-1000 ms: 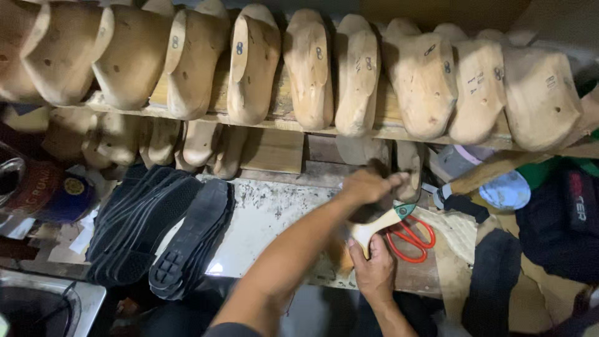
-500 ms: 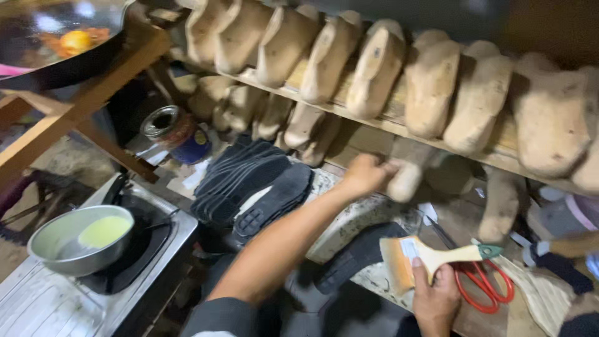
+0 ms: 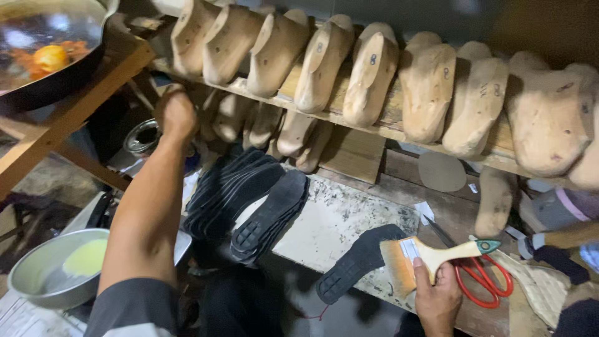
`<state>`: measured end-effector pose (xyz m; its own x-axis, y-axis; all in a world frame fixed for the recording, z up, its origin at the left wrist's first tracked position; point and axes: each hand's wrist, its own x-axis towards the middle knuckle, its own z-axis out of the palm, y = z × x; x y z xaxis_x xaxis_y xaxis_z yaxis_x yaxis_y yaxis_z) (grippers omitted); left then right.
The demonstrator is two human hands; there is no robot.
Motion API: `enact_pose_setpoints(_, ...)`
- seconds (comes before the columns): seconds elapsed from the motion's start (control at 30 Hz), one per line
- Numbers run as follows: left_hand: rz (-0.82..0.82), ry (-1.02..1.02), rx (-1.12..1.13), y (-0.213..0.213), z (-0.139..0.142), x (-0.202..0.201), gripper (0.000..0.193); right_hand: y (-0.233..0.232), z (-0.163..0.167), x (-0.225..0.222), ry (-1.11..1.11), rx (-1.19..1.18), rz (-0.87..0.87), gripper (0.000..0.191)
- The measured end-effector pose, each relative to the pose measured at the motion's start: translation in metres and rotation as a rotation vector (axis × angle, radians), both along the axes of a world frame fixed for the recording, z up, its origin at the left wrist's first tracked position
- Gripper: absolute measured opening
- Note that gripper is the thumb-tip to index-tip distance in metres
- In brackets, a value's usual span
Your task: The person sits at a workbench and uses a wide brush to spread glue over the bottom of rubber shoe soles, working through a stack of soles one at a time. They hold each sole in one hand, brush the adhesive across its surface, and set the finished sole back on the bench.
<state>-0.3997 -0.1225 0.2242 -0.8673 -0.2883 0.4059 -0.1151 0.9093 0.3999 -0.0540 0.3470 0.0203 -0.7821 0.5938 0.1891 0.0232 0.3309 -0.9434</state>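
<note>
A: Brush [image 3: 430, 257] in our right hand [image 3: 438, 298] — flat, pale bristles, cream handle with a green tip. Why do we hold it that way?

B: Our fingers wrap tight around the lower handle, bristles pointing left and kept level, just beside the single black sole [image 3: 357, 262] on the bench [image 3: 340, 215]. Held so, we judge, the bristles stay off the bench top.

A: And our left hand [image 3: 175, 113]?

B: It reaches far up and left, under the shelf [image 3: 387, 128], toward the round tin [image 3: 143, 136]. We see only its back; whether it is wide, closed or holding something, we cannot tell.

A: Why do the other soles lie as they do?

B: A stack of black soles [image 3: 249, 200] is fanned out, treads up, at the bench's left end — probably so each can be taken singly. Red-handled scissors [image 3: 483, 282] lie just right of the brush, near our right hand.

A: The surface and the room?

B: The bench top is pale, speckled and stained. Above it, wooden shoe forms [image 3: 371, 78] stand in a row, leaning on the shelf, with more tucked underneath. At lower left sits a metal bowl [image 3: 59, 267] holding yellowish liquid; at upper left, a dark pan [image 3: 47, 53] rests on a wooden frame. The workspace is cramped and dim.
</note>
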Motion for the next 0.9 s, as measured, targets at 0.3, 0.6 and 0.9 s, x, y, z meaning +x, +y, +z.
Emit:
enact_pose_setpoints(0.3,-0.209,0.046,-0.178,0.044,-0.027,-0.004,0.032,-0.012,0.013,-0.001,-0.067,-0.037,-0.051,0.031)
enact_pose_setpoints(0.6,-1.090,-0.453,0.224,0.337,-0.069,0.114,0.052,-0.025,0.034,0.001,-0.178,0.117,-0.118,0.026)
enact_pose_setpoints(0.9,-1.055,-0.838,0.374,0.557,-0.120,0.166,0.077,-0.012,0.026,0.007,-0.020,0.347,-0.051,0.042)
